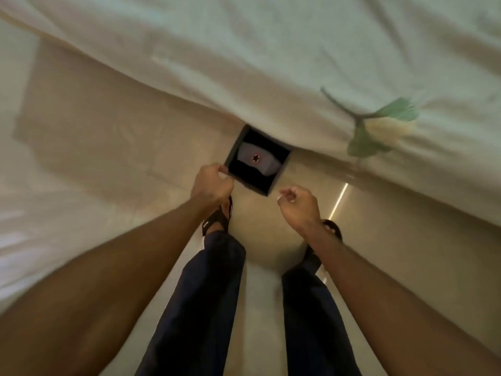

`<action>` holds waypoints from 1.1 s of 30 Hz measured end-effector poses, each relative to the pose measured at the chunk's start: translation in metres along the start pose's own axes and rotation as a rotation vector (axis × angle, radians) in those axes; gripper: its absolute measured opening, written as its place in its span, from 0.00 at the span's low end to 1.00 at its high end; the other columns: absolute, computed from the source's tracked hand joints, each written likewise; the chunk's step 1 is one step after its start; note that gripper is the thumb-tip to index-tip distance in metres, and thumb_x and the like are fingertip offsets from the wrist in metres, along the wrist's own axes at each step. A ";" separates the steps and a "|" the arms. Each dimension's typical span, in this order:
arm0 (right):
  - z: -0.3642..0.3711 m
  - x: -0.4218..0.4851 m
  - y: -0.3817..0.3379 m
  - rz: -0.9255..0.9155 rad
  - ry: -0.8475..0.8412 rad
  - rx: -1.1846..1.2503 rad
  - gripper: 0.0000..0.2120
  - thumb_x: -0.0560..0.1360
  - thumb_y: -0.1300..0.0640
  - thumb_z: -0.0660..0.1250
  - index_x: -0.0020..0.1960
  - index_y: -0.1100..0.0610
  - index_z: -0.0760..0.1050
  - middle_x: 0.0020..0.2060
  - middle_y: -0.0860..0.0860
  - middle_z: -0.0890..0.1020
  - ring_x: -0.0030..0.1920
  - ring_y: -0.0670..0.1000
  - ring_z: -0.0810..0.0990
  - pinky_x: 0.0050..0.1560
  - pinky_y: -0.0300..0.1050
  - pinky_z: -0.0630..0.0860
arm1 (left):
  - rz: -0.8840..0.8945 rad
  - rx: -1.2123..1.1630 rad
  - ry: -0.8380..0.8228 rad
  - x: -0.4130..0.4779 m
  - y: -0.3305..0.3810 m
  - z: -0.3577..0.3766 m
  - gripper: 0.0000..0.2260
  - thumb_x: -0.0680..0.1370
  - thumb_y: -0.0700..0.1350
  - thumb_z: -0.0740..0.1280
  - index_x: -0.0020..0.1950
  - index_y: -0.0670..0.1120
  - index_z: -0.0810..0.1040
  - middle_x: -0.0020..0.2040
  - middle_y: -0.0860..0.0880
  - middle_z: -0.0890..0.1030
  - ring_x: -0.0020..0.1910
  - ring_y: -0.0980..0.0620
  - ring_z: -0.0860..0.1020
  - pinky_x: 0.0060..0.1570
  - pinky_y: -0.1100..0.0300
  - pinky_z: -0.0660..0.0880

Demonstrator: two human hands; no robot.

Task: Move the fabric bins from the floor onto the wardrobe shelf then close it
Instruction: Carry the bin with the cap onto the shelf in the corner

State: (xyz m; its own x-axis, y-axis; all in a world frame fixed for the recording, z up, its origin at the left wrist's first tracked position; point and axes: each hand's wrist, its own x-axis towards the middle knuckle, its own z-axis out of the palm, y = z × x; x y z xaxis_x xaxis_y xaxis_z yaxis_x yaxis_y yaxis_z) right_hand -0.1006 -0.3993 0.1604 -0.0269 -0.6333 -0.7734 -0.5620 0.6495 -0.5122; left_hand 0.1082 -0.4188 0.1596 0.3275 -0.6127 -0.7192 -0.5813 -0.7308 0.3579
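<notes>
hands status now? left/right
Left hand: closed, gripping the rim of the dark square fabric bin.
Right hand: loosely curled, empty, touching nothing.

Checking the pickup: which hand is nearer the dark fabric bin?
Left. The left hand grips the dark fabric bin at its near-left rim; the right hand hovers loosely curled just off its near-right corner.

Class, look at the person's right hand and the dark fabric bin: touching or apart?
Apart. The head view shows bare floor between the right hand and the dark fabric bin.
</notes>
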 end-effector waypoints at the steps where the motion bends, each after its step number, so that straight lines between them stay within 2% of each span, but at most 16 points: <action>1: 0.026 0.028 0.014 0.003 0.004 -0.022 0.12 0.75 0.57 0.65 0.57 0.51 0.79 0.55 0.51 0.81 0.55 0.52 0.79 0.53 0.39 0.73 | 0.034 0.075 -0.010 0.035 -0.016 0.014 0.18 0.72 0.49 0.65 0.61 0.50 0.78 0.61 0.48 0.78 0.57 0.48 0.77 0.57 0.56 0.74; 3: 0.054 0.061 0.027 0.001 -0.003 -0.085 0.19 0.75 0.54 0.66 0.66 0.51 0.74 0.61 0.54 0.76 0.59 0.54 0.77 0.57 0.41 0.72 | 0.086 0.220 -0.052 0.071 -0.029 0.027 0.20 0.71 0.52 0.65 0.64 0.54 0.77 0.66 0.46 0.73 0.62 0.43 0.74 0.62 0.49 0.74; 5: 0.084 0.099 0.038 0.013 -0.003 -0.131 0.24 0.76 0.52 0.66 0.71 0.50 0.69 0.65 0.55 0.72 0.62 0.55 0.76 0.60 0.43 0.71 | 0.127 0.321 -0.117 0.113 -0.044 0.043 0.20 0.75 0.52 0.65 0.66 0.54 0.75 0.68 0.45 0.69 0.65 0.43 0.71 0.64 0.49 0.72; 6: 0.098 0.119 0.043 0.023 0.005 -0.131 0.25 0.76 0.52 0.66 0.72 0.50 0.68 0.67 0.55 0.71 0.63 0.55 0.74 0.61 0.43 0.71 | 0.164 0.332 -0.157 0.136 -0.049 0.053 0.18 0.75 0.50 0.65 0.65 0.52 0.76 0.67 0.45 0.71 0.63 0.43 0.73 0.61 0.50 0.74; 8: 0.111 0.142 0.050 0.054 0.032 -0.111 0.26 0.76 0.53 0.65 0.73 0.52 0.67 0.68 0.55 0.71 0.65 0.55 0.73 0.63 0.44 0.70 | 0.214 0.341 -0.218 0.159 -0.052 0.065 0.13 0.76 0.46 0.65 0.59 0.46 0.78 0.57 0.45 0.78 0.54 0.44 0.78 0.49 0.54 0.76; 10: 0.119 0.154 0.061 0.073 0.070 -0.111 0.26 0.76 0.55 0.64 0.74 0.52 0.66 0.67 0.54 0.73 0.66 0.56 0.74 0.63 0.45 0.71 | 0.227 0.372 -0.233 0.171 -0.054 0.075 0.10 0.76 0.43 0.63 0.55 0.43 0.78 0.52 0.43 0.80 0.50 0.42 0.78 0.42 0.56 0.71; 13: 0.126 0.151 0.073 0.108 0.098 -0.131 0.27 0.78 0.56 0.62 0.75 0.50 0.62 0.69 0.53 0.73 0.67 0.56 0.73 0.63 0.44 0.70 | 0.204 0.381 -0.228 0.169 -0.064 0.083 0.12 0.75 0.40 0.62 0.57 0.43 0.78 0.56 0.41 0.81 0.53 0.39 0.79 0.43 0.58 0.69; 17: 0.124 0.123 0.080 0.175 0.130 -0.048 0.27 0.77 0.55 0.63 0.75 0.50 0.63 0.68 0.54 0.74 0.65 0.58 0.75 0.64 0.46 0.72 | 0.200 0.329 -0.292 0.142 -0.074 0.083 0.14 0.74 0.43 0.63 0.60 0.46 0.77 0.58 0.43 0.81 0.52 0.43 0.78 0.45 0.61 0.69; 19: 0.115 0.098 0.079 0.202 0.130 -0.008 0.26 0.77 0.55 0.63 0.74 0.52 0.65 0.67 0.56 0.75 0.65 0.59 0.75 0.64 0.48 0.73 | 0.203 0.313 -0.319 0.118 -0.071 0.076 0.16 0.72 0.43 0.64 0.60 0.46 0.78 0.57 0.43 0.82 0.54 0.42 0.79 0.47 0.59 0.73; 23: 0.089 0.032 0.070 0.220 0.059 -0.024 0.28 0.77 0.54 0.62 0.76 0.54 0.61 0.72 0.56 0.69 0.70 0.59 0.69 0.70 0.49 0.67 | 0.201 0.392 -0.382 0.058 -0.060 0.048 0.18 0.70 0.47 0.63 0.59 0.47 0.79 0.55 0.43 0.83 0.55 0.41 0.80 0.53 0.53 0.77; 26: 0.065 -0.059 0.068 0.262 0.019 -0.044 0.27 0.78 0.54 0.62 0.76 0.54 0.61 0.70 0.58 0.72 0.69 0.61 0.69 0.67 0.48 0.66 | 0.192 0.544 -0.480 -0.016 -0.064 0.025 0.23 0.67 0.53 0.60 0.60 0.50 0.76 0.60 0.39 0.80 0.61 0.37 0.76 0.59 0.48 0.75; 28: 0.056 -0.117 0.072 0.264 -0.001 -0.014 0.27 0.77 0.54 0.63 0.75 0.55 0.63 0.67 0.60 0.74 0.68 0.62 0.71 0.66 0.48 0.68 | 0.204 0.615 -0.535 -0.070 -0.056 0.010 0.23 0.68 0.53 0.60 0.62 0.50 0.75 0.63 0.36 0.77 0.64 0.34 0.73 0.62 0.47 0.73; 31: 0.015 -0.206 0.080 0.267 0.023 0.018 0.27 0.76 0.54 0.63 0.74 0.54 0.64 0.65 0.60 0.76 0.64 0.62 0.74 0.61 0.50 0.73 | 0.286 0.634 -0.543 -0.159 -0.014 -0.007 0.18 0.72 0.46 0.64 0.62 0.47 0.76 0.60 0.39 0.80 0.60 0.39 0.77 0.56 0.52 0.74; 33: -0.016 -0.258 0.086 0.274 0.060 0.052 0.27 0.76 0.53 0.63 0.74 0.53 0.64 0.62 0.59 0.79 0.59 0.61 0.78 0.57 0.49 0.75 | 0.378 0.670 -0.546 -0.211 0.017 -0.013 0.16 0.73 0.45 0.64 0.61 0.46 0.77 0.57 0.40 0.82 0.57 0.39 0.79 0.52 0.52 0.76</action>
State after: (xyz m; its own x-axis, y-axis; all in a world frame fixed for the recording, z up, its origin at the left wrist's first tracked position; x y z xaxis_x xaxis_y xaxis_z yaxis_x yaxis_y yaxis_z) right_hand -0.1554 -0.1873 0.3218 -0.2221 -0.4536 -0.8631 -0.4840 0.8197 -0.3063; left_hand 0.0385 -0.3061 0.3250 -0.2657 -0.4239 -0.8658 -0.9404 -0.0836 0.3296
